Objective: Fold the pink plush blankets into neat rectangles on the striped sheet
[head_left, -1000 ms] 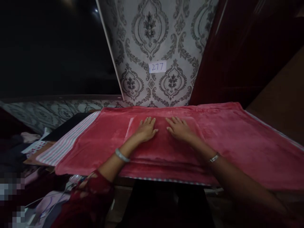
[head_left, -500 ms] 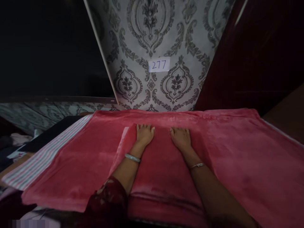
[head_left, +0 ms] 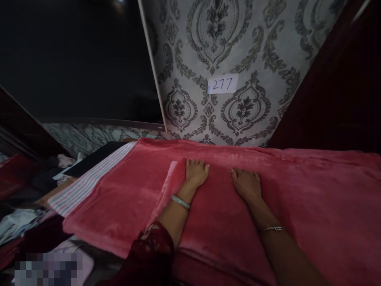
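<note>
Paper label: white, oblong, stuck to the wallpaper, with "277" handwritten on it in blue.
Wallpaper: pale grey, with dark damask medallions and leafy scrolls.
Black screen: smooth and glossy, with a slim metallic trim down its right edge; a small mark on the lower frame is too tiny to read.
Folded cloth: deep pinkish red, plush, a flat layered oblong; it lies on the red cloth, in front of the person, beneath both hands.
Red cloth: same velvety pile, spread wide, with a faint sheen and soft wrinkles along the far edge.
Striped cloth: pink, grey and white bands, showing past the left edge of the red cloth.
Bench: a brown edge visible beside the striped cloth.
Left hand: palm down near the far edge of the folded cloth, fingers side by side, thumb slightly out; I cannot tell whether it grips.
Grey bangle: rounded and thick, on the left wrist.
Right hand: palm down, fingers narrow together; any grip cannot be told.
Silver bracelet: thin, on the right wrist.
</note>
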`<state>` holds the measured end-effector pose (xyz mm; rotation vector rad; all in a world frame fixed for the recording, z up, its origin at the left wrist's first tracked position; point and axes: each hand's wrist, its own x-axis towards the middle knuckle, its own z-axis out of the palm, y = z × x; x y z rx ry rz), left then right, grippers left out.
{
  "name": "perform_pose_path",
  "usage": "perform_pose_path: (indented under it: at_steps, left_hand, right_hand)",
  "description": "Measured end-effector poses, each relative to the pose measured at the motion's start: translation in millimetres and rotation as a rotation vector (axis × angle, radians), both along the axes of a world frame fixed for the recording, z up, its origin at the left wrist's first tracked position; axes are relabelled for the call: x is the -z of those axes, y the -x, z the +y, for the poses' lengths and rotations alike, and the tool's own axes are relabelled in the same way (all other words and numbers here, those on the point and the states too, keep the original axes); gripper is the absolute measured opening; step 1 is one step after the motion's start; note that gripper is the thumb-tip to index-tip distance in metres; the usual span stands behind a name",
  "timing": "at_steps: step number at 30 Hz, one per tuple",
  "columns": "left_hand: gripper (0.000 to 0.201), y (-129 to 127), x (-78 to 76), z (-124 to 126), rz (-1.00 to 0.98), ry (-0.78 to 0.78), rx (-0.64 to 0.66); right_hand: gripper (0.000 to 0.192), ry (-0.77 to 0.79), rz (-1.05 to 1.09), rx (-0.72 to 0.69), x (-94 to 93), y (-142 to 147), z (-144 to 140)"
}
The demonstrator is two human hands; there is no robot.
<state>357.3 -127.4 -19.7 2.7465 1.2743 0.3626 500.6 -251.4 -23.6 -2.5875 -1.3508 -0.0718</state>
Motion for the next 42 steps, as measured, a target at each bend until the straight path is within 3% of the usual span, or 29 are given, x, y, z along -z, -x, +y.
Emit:
perform_pose_path:
  at_steps: [6, 10, 13, 18, 28, 33, 38, 40, 42]
  left_hand:
    - [0.056, 4.9, -6.7, 6.3, 0.035, -0.003, -0.06]
    - [0.057, 24.3, -16.7, 25.6, 0.1, 0.06, -0.153]
    - [0.056, 39.9, -20.8, 42.4, 0.118, 0.116, -0.181]
    - [0.058, 44.3, -16.5, 55.2, 0.122, 0.14, -0.166]
    - [0.06, 42.8, -11.2, 65.2, 0.077, 0.186, -0.218]
    - [0.058, 45.8, -19.0, 59.4, 0.045, 0.192, -0.226]
    - [0.059, 49.4, -47.9, 38.9, 0.022, 0.177, -0.233]
    - [0.058, 55.5, -57.8, 14.0, 0.014, 0.138, -0.139]
    - [0.054, 67.0, -59.8, -23.3, 0.01, 0.08, 0.12]
  right_hand:
    - [0.048, 0.006, 0.01, 0.007, -5.1, 2.9, -0.5]
    - [0.049, 0.032, 0.015, -0.031, -10.5, -8.1, -7.9]
    - [0.05, 0.09, 0.035, 0.025, -14.5, -22.9, -17.4]
    - [0.053, 0.112, 0.075, 0.138, -10.0, -42.7, -23.6]
    - [0.053, 0.065, 0.113, 0.113, -1.4, -54.1, -22.4]
    - [0.054, 0.015, 0.129, 0.103, -7.2, -47.8, -26.2]
    - [0.053, -0.034, 0.119, 0.052, -24.7, -44.0, -40.9]
    - [0.054, -0.066, 0.092, -0.004, -31.7, -35.6, -48.7]
    - [0.054, -0.087, 0.064, -0.115, -34.4, -20.5, -56.1]
